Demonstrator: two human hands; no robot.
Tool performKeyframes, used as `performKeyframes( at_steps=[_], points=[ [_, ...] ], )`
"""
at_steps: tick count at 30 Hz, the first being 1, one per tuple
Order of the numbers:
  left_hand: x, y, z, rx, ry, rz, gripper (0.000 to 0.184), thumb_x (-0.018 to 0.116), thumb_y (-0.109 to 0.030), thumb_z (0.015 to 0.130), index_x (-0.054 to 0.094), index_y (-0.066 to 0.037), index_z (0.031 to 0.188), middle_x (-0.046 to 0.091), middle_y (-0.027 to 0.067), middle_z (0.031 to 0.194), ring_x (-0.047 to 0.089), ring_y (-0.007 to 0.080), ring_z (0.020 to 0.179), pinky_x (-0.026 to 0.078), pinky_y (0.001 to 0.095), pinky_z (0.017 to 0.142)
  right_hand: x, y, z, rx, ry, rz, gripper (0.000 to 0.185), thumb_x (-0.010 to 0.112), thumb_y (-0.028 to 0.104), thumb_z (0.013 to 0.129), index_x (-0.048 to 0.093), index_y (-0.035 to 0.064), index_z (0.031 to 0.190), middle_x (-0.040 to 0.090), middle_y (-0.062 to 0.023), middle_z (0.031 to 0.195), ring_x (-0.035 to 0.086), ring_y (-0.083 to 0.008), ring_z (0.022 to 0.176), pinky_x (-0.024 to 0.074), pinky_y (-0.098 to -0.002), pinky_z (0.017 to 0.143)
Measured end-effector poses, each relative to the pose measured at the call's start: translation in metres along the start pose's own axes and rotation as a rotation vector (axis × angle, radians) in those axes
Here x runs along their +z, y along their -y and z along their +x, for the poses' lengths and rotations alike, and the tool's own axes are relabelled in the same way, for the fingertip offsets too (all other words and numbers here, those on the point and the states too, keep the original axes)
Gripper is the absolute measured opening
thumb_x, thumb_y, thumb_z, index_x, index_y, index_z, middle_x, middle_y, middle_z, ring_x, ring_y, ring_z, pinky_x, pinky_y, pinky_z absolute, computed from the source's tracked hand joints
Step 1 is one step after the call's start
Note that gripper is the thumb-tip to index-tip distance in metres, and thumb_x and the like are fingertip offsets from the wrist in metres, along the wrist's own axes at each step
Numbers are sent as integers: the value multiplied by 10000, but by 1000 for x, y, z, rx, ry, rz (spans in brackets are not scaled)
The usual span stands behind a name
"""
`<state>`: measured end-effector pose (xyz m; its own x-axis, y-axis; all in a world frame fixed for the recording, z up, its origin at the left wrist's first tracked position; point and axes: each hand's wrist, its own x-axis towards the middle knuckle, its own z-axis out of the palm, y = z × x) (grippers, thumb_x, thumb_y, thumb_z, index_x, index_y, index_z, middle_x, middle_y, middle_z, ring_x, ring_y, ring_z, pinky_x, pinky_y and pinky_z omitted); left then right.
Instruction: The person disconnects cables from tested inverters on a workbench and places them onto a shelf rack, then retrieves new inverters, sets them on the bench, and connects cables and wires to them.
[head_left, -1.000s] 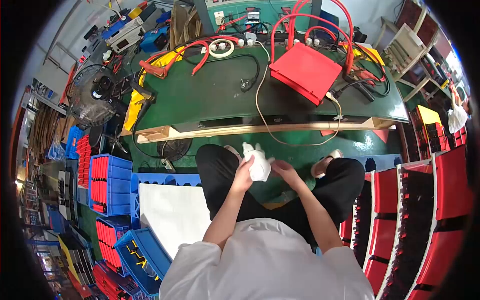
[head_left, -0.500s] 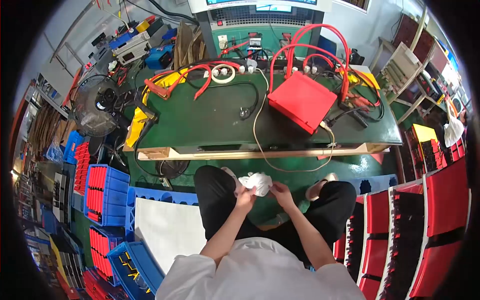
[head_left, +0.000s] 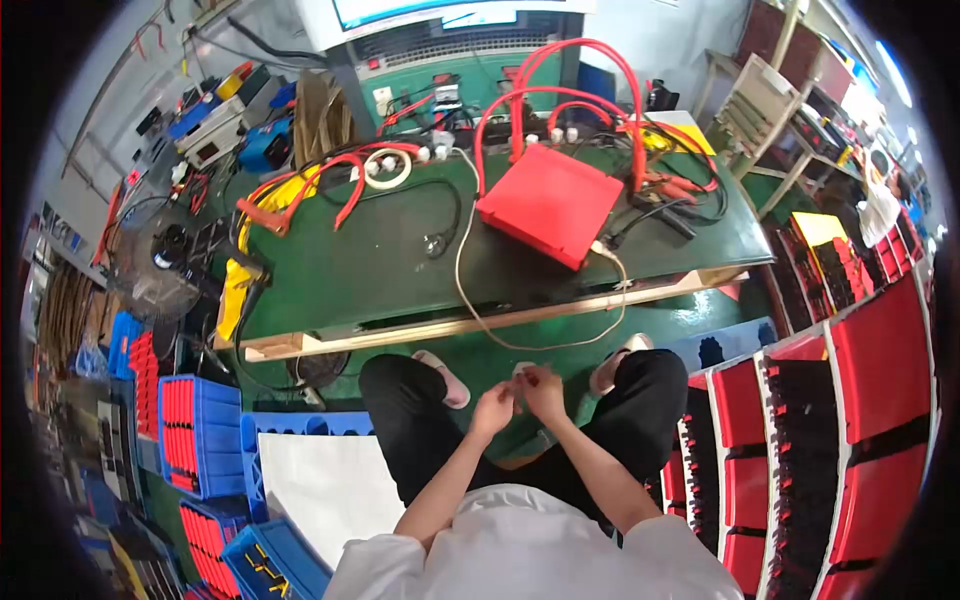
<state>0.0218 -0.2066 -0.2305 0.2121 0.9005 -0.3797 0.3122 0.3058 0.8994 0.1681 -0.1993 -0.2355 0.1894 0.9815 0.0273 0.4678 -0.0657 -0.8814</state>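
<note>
Between my knees, both hands are close together over the green floor. My left hand (head_left: 493, 408) is closed, its fingertips touching those of my right hand (head_left: 543, 392). A small piece of crumpled white tissue or cloth (head_left: 521, 369) shows just above the fingers; the rest is hidden by the hands. My right hand pinches at this white piece. Whether the left fingers also grip it is hard to make out. Ahead of the hands, a red box (head_left: 550, 205) lies tilted on the green-topped bench (head_left: 390, 250), with a pale cable plugged into it.
Red cables (head_left: 610, 60) arch behind the box. A fan (head_left: 155, 265) stands at the left. Blue crates (head_left: 215, 440) with red parts and a white board (head_left: 315, 485) lie left of my legs. Rows of red-cased units (head_left: 885, 370) line the right side.
The white tissue or cloth was spread out larger between my hands and is now mostly hidden. My hands have come together. The whole view has shifted and tilted.
</note>
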Motion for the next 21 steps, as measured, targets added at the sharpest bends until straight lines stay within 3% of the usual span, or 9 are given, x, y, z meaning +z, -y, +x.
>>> performKeyframes(
  at_steps=[3,4,6,8,10,13,17,18,21],
  points=[
    [5,-43,-11,-100,-4,202,378,439,-209,1024,606,-91,1341,703,99,734,684,177,645,541,345,700,-4,-2,1,-92,-3,-75,207,625,145,908,710,0,1028,695,-209,929,678,-400,852,548,-444,759],
    [12,-10,4,4,13,187,433,414,-195,1016,545,-116,1420,684,99,705,668,176,615,543,346,654,-4,-5,1,-117,9,-103,212,616,144,908,707,3,1038,688,-218,963,667,-425,888,544,-459,780],
    [31,58,47,-123,28,-136,395,416,-168,1000,584,-94,1350,644,89,661,623,178,544,503,350,541,-7,1,-2,-149,16,-110,223,612,149,909,699,9,1059,672,-216,1004,655,-427,923,537,-472,800],
    [28,49,54,-247,85,-323,323,423,-147,986,616,-68,1233,600,73,627,564,168,480,433,345,441,-13,14,-3,-153,38,-110,216,602,129,917,684,22,1085,661,-206,1029,653,-415,934,536,-464,806],
    [8,-17,31,-363,181,-380,247,433,-134,975,640,-39,1068,552,49,603,491,147,422,335,331,353,-16,16,-1,-133,75,-96,204,602,120,921,671,15,1082,671,-190,1001,668,-374,915,540,-429,800],
    [0,47,79,-491,182,-968,170,459,-114,960,594,-56,874,515,22,600,412,117,389,238,308,330,-11,5,0,10,136,57,202,628,123,916,650,10,1082,676,-156,937,666,-284,869,528,-369,777],
    [18,68,94,-143,-347,-1055,158,508,-78,938,628,-30,847,581,59,660,527,171,479,390,327,385,12,-23,0,103,353,339,220,669,140,892,627,6,1061,664,-122,868,614,-184,811,493,-316,728],
    [19,39,87,-310,-450,-1038,175,510,-87,947,652,-2,889,632,77,728,611,215,576,495,361,485,9,-6,-4,176,371,433,250,698,193,856,627,14,1016,666,-106,874,589,-164,798,481,-328,711],
    [28,41,79,-181,-364,-750,201,528,-128,958,685,-3,966,696,107,855,682,233,736,530,388,563,9,-6,-1,193,368,82,270,686,252,835,629,19,959,680,-138,864,613,-208,778,490,-365,714]
  ],
)
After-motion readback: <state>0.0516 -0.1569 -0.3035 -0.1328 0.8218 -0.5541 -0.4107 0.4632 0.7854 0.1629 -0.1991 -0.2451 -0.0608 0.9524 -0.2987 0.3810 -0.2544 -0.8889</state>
